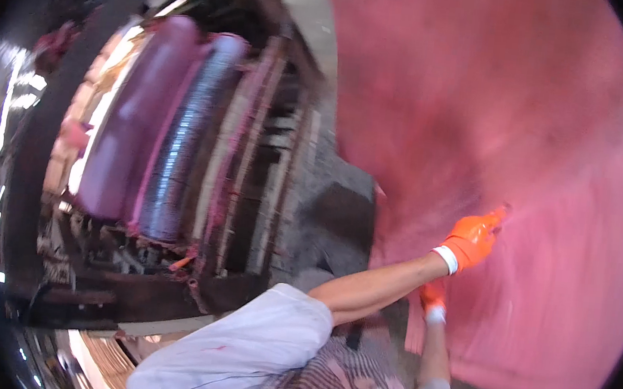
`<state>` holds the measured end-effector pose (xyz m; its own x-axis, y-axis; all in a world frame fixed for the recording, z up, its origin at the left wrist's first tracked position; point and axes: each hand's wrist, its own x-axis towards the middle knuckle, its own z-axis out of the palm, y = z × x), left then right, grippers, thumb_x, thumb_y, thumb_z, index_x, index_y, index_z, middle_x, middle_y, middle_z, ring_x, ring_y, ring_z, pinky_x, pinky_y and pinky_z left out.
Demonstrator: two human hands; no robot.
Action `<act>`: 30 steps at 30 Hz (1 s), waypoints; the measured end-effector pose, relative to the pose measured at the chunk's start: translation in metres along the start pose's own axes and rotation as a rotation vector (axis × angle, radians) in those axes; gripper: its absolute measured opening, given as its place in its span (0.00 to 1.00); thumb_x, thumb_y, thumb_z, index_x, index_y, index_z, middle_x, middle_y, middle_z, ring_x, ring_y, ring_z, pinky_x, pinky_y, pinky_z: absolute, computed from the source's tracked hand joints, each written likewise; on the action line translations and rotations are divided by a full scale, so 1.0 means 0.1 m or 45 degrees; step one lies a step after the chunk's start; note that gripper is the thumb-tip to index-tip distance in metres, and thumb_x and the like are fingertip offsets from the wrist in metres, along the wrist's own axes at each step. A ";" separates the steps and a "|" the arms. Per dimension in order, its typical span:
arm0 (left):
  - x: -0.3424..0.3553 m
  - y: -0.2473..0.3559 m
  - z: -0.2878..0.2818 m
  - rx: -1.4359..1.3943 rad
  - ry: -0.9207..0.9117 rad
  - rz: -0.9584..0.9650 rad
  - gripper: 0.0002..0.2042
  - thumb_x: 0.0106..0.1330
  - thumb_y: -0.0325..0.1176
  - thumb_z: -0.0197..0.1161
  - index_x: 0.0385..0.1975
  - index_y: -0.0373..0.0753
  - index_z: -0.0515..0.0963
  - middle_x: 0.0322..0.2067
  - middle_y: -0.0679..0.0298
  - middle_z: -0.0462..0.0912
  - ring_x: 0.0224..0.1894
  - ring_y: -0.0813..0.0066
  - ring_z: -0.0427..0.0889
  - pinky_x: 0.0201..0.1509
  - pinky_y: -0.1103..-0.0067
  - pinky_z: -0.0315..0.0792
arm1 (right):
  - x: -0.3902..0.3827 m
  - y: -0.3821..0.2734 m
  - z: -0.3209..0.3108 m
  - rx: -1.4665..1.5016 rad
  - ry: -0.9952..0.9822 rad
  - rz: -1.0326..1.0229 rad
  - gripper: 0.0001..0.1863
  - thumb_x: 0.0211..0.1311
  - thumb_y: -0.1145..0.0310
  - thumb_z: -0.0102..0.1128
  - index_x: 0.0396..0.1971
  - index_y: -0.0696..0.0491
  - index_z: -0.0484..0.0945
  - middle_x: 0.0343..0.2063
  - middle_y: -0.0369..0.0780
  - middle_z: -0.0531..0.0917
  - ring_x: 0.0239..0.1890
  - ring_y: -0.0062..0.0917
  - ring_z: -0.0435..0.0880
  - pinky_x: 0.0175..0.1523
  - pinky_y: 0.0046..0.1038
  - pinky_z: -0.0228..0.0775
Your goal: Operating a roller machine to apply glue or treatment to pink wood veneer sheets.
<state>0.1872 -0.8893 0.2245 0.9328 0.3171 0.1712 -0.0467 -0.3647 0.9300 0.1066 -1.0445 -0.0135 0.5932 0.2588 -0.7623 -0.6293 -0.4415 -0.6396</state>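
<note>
A large pink sheet (557,293) fills the right side, with darker, blurred red areas toward its top. My left hand (472,238), in an orange glove with a white cuff, reaches over the sheet. Its fingers stretch toward the upper right and look stained dark at the tips; I see nothing held in them. Just below the left wrist is my right hand (433,295), also orange-gloved, beside the sheet's lower left edge. My left forearm partly covers it, so its fingers are hidden.
To the left stands a dark-framed machine (159,296) with a purple roller (134,125) and a shiny grey-blue roller (191,138). Pink-stained bars (241,150) run alongside the rollers. Grey floor (337,204) shows between machine and sheet. Stacked tan sheets (104,362) lie at lower left.
</note>
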 end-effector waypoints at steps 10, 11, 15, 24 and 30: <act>-0.91 0.42 0.50 0.141 -0.892 -0.119 0.40 0.63 0.49 0.65 0.71 0.38 0.57 0.66 0.44 0.67 0.65 0.57 0.71 0.65 0.70 0.67 | 0.22 0.62 -0.69 0.564 0.477 0.224 0.28 0.67 0.51 0.56 0.60 0.52 0.69 0.34 0.38 0.80 0.31 0.25 0.75 0.34 0.33 0.68; -0.95 0.20 0.30 0.321 -0.785 0.012 0.41 0.63 0.50 0.65 0.72 0.37 0.56 0.66 0.42 0.66 0.66 0.55 0.69 0.66 0.71 0.66 | 0.22 0.59 -0.71 0.556 0.488 0.256 0.28 0.68 0.50 0.55 0.59 0.53 0.70 0.32 0.37 0.80 0.29 0.24 0.75 0.31 0.32 0.68; -0.85 0.40 -0.86 0.237 -0.645 -0.507 0.37 0.67 0.46 0.63 0.71 0.34 0.57 0.67 0.51 0.66 0.68 0.65 0.67 0.69 0.72 0.62 | 0.50 1.35 -0.94 0.319 0.560 0.092 0.30 0.66 0.42 0.53 0.59 0.48 0.73 0.40 0.36 0.80 0.36 0.27 0.76 0.40 0.37 0.69; -2.22 -0.60 -2.68 0.013 0.440 -0.711 0.33 0.73 0.38 0.57 0.73 0.36 0.51 0.68 0.50 0.63 0.71 0.62 0.62 0.73 0.72 0.55 | 0.55 1.00 -0.89 0.661 0.521 0.362 0.32 0.59 0.30 0.53 0.53 0.39 0.77 0.32 0.31 0.73 0.32 0.26 0.74 0.34 0.36 0.62; -2.98 -0.65 -2.71 0.025 0.537 -0.890 0.32 0.74 0.37 0.57 0.72 0.35 0.53 0.70 0.53 0.61 0.71 0.65 0.61 0.73 0.74 0.55 | 0.50 0.75 -0.75 0.569 0.476 0.329 0.36 0.58 0.27 0.51 0.60 0.35 0.72 0.39 0.30 0.76 0.34 0.28 0.75 0.32 0.33 0.63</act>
<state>-0.1847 -0.7225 0.2011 0.5310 0.7784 -0.3350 0.5064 0.0255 0.8619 0.1266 -1.1288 -0.0927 0.4786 -0.1612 -0.8631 -0.8764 -0.0280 -0.4807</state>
